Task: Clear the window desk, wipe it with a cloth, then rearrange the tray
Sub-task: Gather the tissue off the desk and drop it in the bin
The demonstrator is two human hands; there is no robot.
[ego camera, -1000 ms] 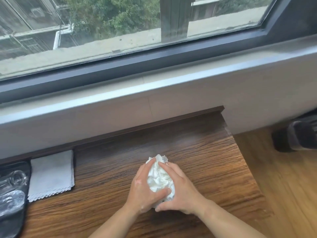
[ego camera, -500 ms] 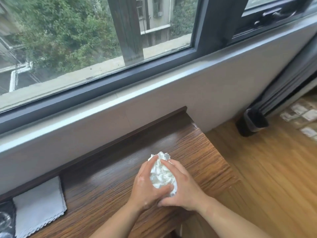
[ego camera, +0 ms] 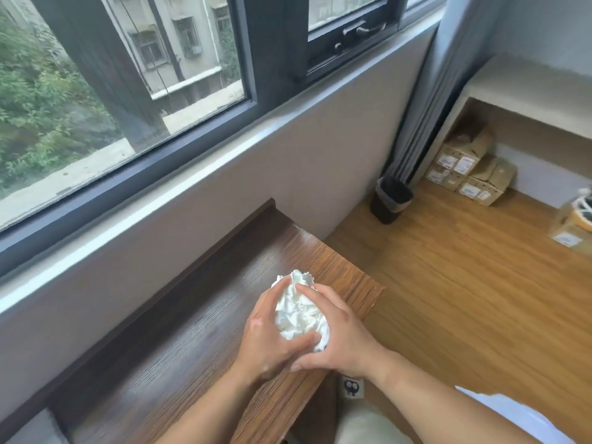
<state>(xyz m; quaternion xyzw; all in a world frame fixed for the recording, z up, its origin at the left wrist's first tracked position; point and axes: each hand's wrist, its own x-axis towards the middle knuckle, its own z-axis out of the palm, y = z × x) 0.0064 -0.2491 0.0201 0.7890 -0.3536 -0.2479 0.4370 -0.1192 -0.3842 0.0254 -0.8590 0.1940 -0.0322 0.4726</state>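
While you look down past the window (ego camera: 134, 75) and its pale sill, the wooden desk (ego camera: 179, 341) is your landmark: it runs along the wall under the glass, and its right end stops short of the plank floor (ego camera: 474, 299). Beyond that end, a grey curtain (ego camera: 426, 100) hangs to the floor, and a black waste bin (ego camera: 392, 200) stands at the curtain's foot, well apart from the desk. Farther right of the bin, cardboard boxes (ego camera: 471, 171) are stacked in a low alcove, with another box (ego camera: 573, 225) at the picture's right edge. Near the desk's right end you hold a crumpled white cloth (ego camera: 299, 310) between both palms, just above or on the wood; which, you cannot tell. Your left hand (ego camera: 272, 334) cups it from the left, thumb across its near side, and your right hand (ego camera: 336, 334) wraps it from the right, fingers curled over the top, both closed around it. Nothing lies between the cloth and the desk's edge.
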